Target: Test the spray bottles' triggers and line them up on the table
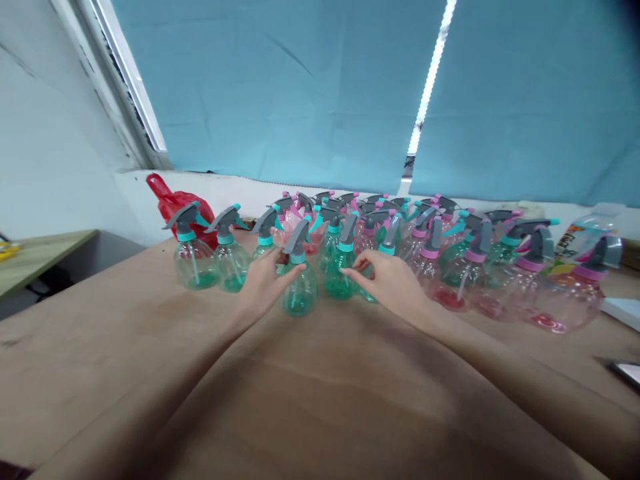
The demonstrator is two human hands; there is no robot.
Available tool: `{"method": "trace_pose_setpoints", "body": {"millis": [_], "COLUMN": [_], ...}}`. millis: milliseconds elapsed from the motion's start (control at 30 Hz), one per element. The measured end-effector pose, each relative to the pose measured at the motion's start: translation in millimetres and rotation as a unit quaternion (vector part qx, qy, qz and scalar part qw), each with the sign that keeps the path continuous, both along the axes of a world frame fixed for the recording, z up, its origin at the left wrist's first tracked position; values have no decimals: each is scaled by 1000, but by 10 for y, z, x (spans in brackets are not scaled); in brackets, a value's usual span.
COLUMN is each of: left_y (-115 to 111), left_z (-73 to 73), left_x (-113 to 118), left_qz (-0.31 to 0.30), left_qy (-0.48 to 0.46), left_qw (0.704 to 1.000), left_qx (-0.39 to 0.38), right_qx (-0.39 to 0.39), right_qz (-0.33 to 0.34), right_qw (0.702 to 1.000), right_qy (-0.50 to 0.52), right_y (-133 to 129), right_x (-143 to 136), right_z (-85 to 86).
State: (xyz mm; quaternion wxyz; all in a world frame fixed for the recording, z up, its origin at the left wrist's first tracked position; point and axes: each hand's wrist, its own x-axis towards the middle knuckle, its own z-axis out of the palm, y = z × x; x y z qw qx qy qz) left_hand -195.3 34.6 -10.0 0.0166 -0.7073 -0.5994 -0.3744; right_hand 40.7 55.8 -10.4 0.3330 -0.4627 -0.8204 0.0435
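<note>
The left hand (265, 279) gripped a green spray bottle (301, 297). The right hand (389, 279), half-curled, was near a second bottle (338, 285), hold unclear.

- We had a flat brown wooden table (310, 393) before us.
- Our bare left hand (264, 279) was at the left side of a round green-tinted clear plastic spray bottle (301, 295), front and centre.
- Our bare right hand (389, 277) was to that bottle's right.
- Round pink-tinted clear plastic spray bottles (567, 303) stood farther right.
- Behind the leftmost bottle (194, 267) lay a crumpled red plastic bag (183, 200).
- Behind everything hung a flat blue sheet (290, 100).
</note>
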Motion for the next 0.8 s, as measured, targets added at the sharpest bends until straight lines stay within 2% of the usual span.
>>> {"method": "trace_pose_setpoints", "body": {"millis": [167,633,800], "left_y": [190,459,462], "left_z": [11,-32,-66], "left_x": [22,54,59], "left_qz": [4,-13,-16], "left_qy": [15,15,1], "left_qw": [1000,1000,1000], "left_qx": [-3,-6,3], "right_qx": [1,-41,-42], "right_qz": [-52,-60,-62], "right_qw": [998,997,997], "right_qy": [20,9,9], "right_y": [82,297,403], "right_x": [66,-209,-223], "right_z": [-93,-210,-264]}}
